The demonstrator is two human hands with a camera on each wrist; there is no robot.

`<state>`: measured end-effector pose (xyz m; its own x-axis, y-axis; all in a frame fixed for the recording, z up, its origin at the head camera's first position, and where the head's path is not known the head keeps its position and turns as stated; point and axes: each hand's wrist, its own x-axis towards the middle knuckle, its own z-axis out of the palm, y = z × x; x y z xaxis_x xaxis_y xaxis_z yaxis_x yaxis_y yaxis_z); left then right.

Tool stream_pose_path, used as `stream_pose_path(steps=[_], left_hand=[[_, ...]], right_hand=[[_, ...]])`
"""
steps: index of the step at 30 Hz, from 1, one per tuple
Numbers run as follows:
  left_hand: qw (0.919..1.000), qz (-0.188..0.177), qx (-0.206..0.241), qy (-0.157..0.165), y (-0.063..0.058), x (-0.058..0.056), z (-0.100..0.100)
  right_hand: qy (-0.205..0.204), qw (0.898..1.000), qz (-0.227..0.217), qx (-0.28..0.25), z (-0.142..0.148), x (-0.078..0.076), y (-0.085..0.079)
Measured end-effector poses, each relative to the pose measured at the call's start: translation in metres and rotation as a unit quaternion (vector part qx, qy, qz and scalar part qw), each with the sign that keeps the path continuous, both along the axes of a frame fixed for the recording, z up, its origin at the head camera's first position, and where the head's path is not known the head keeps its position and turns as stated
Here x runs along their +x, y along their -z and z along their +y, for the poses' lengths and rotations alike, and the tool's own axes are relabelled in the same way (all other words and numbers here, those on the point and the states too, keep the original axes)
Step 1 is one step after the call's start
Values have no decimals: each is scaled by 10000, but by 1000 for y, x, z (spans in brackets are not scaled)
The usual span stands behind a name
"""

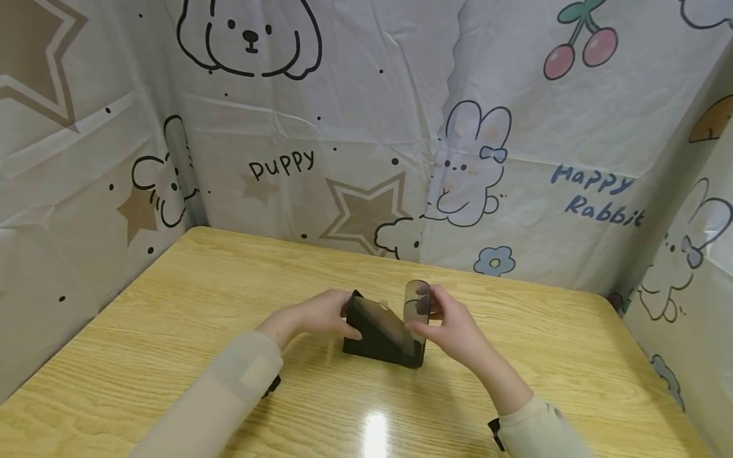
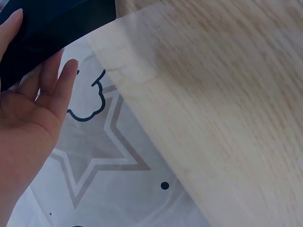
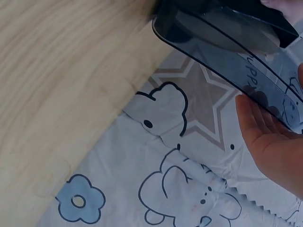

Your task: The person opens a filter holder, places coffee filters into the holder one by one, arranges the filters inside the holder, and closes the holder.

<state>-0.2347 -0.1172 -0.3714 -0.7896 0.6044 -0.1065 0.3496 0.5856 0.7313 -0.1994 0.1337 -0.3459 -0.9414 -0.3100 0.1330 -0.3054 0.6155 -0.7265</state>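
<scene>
A black wedge-shaped box (image 1: 375, 338) stands on the table, its sloping top showing a brownish interior. The smoky see-through lid (image 1: 413, 313) is raised upright at the box's right end. My left hand (image 1: 325, 313) grips the taller left end, thumb on the near side and fingers behind; the left wrist view shows this hand (image 2: 33, 118) around the dark box wall (image 2: 61, 28). With thumb and fingers my right hand (image 1: 458, 327) holds the lid. In the right wrist view, fingertips show through the clear lid (image 3: 227, 71). A small pale edge shows at the box's top; its kind is unclear.
The light wooden table (image 1: 189, 305) extends around the box on every side. A printed cloth (image 1: 355, 114) with cartoon animals and stars hangs behind the table and along both sides. Dark straps show at both wrists.
</scene>
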Motion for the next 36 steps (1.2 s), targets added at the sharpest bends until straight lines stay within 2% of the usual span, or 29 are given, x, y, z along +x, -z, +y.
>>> stream_pose_path(steps=[7, 15, 36], left_hand=[[9999, -41, 129, 58, 0, -2, 0], [9998, -17, 169, 88, 0, -2, 0], [9995, -79, 261, 137, 1, -2, 0]], right_hand=[[-192, 9997, -3, 151, -9, -2, 7], [-439, 9988, 64, 208, -16, -2, 6], [-419, 9980, 201, 429, -28, -4, 7]])
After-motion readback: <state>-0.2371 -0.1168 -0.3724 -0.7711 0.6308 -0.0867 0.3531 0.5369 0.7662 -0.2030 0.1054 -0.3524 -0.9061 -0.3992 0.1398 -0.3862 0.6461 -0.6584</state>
